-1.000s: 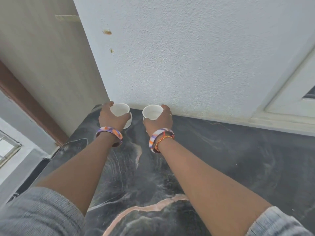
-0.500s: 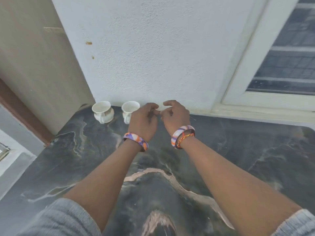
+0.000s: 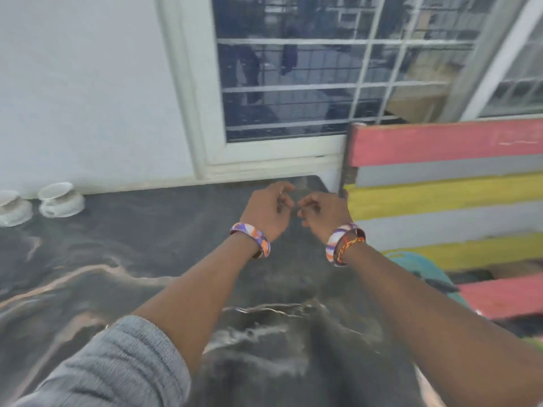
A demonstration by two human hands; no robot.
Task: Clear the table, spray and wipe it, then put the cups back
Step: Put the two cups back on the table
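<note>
Both white cups (image 3: 60, 199) sit side by side at the far left of the dark marbled bench (image 3: 164, 245), against the wall. Well right of the cups, left hand (image 3: 269, 208) and right hand (image 3: 321, 212) hover close together, fingers loosely curled, holding nothing.

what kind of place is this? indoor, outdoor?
Probably a home balcony or porch, though that is a guess. A dark marble table stands against a white wall beside a barred window, with two white cups on it and a striped slatted bench alongside.
</note>
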